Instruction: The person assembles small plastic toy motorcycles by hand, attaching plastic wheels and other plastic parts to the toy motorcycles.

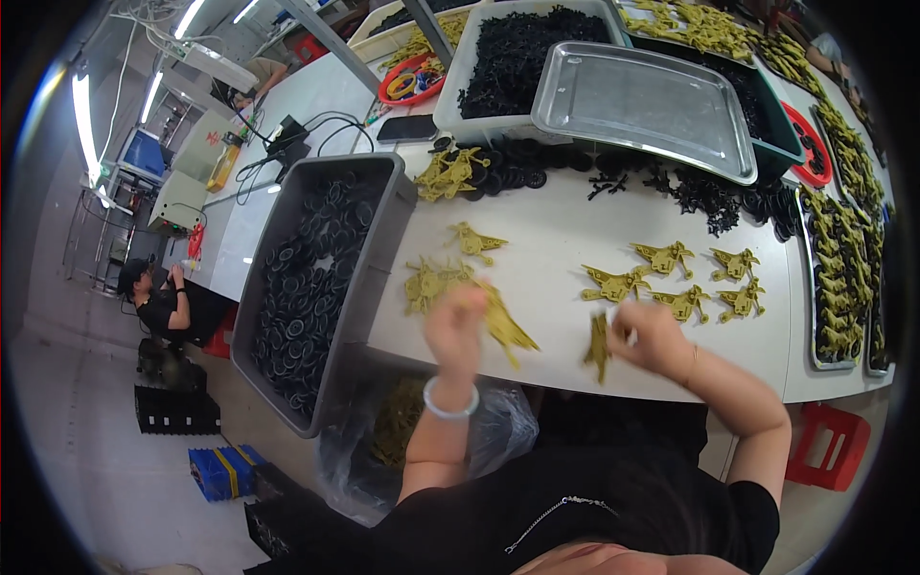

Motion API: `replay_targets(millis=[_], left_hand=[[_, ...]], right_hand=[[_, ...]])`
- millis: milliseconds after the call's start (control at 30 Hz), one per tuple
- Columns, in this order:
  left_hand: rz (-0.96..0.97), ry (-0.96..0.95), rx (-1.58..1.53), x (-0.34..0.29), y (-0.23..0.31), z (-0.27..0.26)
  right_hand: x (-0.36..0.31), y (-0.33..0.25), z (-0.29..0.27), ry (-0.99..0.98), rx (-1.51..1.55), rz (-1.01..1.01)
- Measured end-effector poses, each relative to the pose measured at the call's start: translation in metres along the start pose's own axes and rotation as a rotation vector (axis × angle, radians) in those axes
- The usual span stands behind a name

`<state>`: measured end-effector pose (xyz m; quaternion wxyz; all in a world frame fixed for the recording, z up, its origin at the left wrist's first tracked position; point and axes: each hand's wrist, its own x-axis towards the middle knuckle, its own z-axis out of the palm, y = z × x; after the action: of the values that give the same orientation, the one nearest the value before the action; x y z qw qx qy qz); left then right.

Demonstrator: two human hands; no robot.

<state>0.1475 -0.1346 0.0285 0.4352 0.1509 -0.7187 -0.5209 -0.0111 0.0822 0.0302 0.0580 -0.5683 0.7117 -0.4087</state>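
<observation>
My right hand (pixel 654 337) is closed, pinching a flat olive-yellow plastic piece (pixel 598 347) by its edge, just above the front of the white table. Smeared by motion, my left hand (pixel 457 331) is over the table's left part, wearing a pale bangle. Right beside its fingers are olive-yellow pieces (pixel 508 328); whether the fingers grip them is unclear. Partly behind that hand lies a cluster of like pieces (pixel 424 286), with a single piece (pixel 476 242) above it. Several winged-looking pieces (pixel 615 284) are spread out beyond my right hand.
A grey bin (pixel 383 196) of black rings stands at the left. Behind are a white tub (pixel 446 101) of black parts, a steel tray (pixel 647 105) and loose black wheels (pixel 522 165). Filled trays (pixel 832 278) stand right; a red stool (pixel 832 446) and plastic bag (pixel 489 422) sit below.
</observation>
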Motion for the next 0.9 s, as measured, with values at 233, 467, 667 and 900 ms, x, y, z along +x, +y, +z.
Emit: replay_targets(millis=[233,467,667,900], left_hand=[[-0.385,-0.007,0.054,0.002,-0.072,-0.015],[-0.123,-0.045,0.620,0.011,-0.085,-0.019],[0.155,-0.107,0.860,0.029,-0.058,0.012],[0.409,-0.355,0.918,0.086,-0.080,0.092]], right_hand=[[0.215,0.048,0.068,0.330,0.337,0.263],[0.228,0.048,0.129,0.495,0.511,0.363],[0.070,0.079,-0.016,-0.126,0.243,0.101],[-0.051,0.207,-0.159,0.473,-0.342,0.380]])
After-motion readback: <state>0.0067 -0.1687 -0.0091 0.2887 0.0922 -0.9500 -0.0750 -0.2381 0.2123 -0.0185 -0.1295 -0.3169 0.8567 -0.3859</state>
